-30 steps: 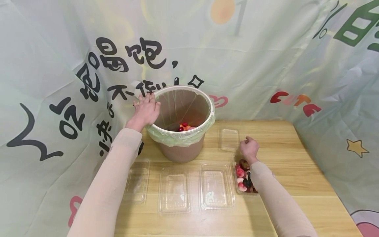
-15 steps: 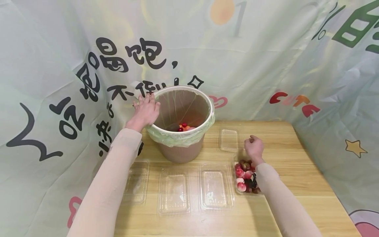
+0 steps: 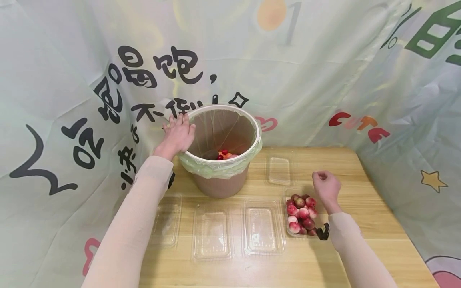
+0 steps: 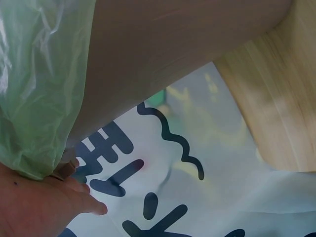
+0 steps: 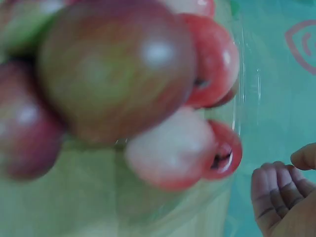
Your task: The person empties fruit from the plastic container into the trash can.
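Observation:
My left hand (image 3: 178, 134) rests on the left rim of a brown bucket (image 3: 219, 186) lined with a pale green plastic bag (image 3: 216, 170). Its fingers look spread and fairly straight; in the left wrist view the hand (image 4: 39, 207) lies against the bag's edge. My right hand (image 3: 327, 186) hovers right of a clear plastic box (image 3: 285, 193) filled with round fruits (image 3: 302, 212), dark red and pink-white. Those fruits (image 5: 116, 69) loom large in the right wrist view, where the right hand (image 5: 284, 197) has loosely bent fingers and holds nothing visible.
Three clear plastic boxes line the table front: left (image 3: 168, 224), middle (image 3: 212, 232), right (image 3: 263, 230). A further one (image 3: 279, 170) lies right of the bucket. Small red and orange items (image 3: 225, 154) sit inside the bucket. Printed cloth (image 3: 306, 88) encloses the wooden table (image 3: 353, 208).
My right hand has moved rightward, away from above the fruit box, so more of the fruits show. My left hand has stayed on the bucket rim.

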A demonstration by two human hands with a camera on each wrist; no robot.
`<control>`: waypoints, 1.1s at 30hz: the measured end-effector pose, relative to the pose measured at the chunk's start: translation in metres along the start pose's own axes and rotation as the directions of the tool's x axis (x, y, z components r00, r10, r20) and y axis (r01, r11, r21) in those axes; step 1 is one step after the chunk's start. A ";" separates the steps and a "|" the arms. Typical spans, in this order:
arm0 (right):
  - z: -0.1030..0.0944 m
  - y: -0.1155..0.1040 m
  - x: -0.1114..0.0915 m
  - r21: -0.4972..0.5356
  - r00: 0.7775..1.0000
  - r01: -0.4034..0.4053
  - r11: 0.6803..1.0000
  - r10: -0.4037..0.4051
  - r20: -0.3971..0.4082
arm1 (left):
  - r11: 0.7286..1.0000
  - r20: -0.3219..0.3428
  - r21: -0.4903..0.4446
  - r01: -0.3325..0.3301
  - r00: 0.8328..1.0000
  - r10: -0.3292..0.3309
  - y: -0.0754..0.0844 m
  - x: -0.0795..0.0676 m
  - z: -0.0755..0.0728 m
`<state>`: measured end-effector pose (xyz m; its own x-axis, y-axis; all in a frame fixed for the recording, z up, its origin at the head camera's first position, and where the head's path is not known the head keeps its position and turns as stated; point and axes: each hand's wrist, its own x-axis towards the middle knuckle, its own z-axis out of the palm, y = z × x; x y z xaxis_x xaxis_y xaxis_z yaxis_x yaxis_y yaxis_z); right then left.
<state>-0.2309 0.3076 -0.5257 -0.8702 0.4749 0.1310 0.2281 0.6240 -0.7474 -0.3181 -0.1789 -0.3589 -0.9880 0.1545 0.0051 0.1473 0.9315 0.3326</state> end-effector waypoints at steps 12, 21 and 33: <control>-0.018 0.036 -0.021 -0.014 0.998 0.015 1.000 -0.014 0.063 | 1.000 -0.005 -0.012 -0.001 1.000 0.001 -0.002 0.001 0.002; -0.022 0.052 -0.040 -0.012 0.995 -0.002 1.000 0.003 0.102 | 1.000 -0.009 -0.010 -0.004 1.000 0.004 0.001 0.001 0.002; -0.020 0.064 -0.063 0.095 0.983 -0.063 0.993 0.045 0.180 | 1.000 -0.004 -0.013 -0.003 1.000 0.003 -0.001 -0.001 0.000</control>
<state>-0.1526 0.3303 -0.5683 -0.9233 0.3835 -0.0223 0.2402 0.5311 -0.8126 -0.3174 -0.1796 -0.3592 -0.9877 0.1560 0.0097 0.1497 0.9265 0.3452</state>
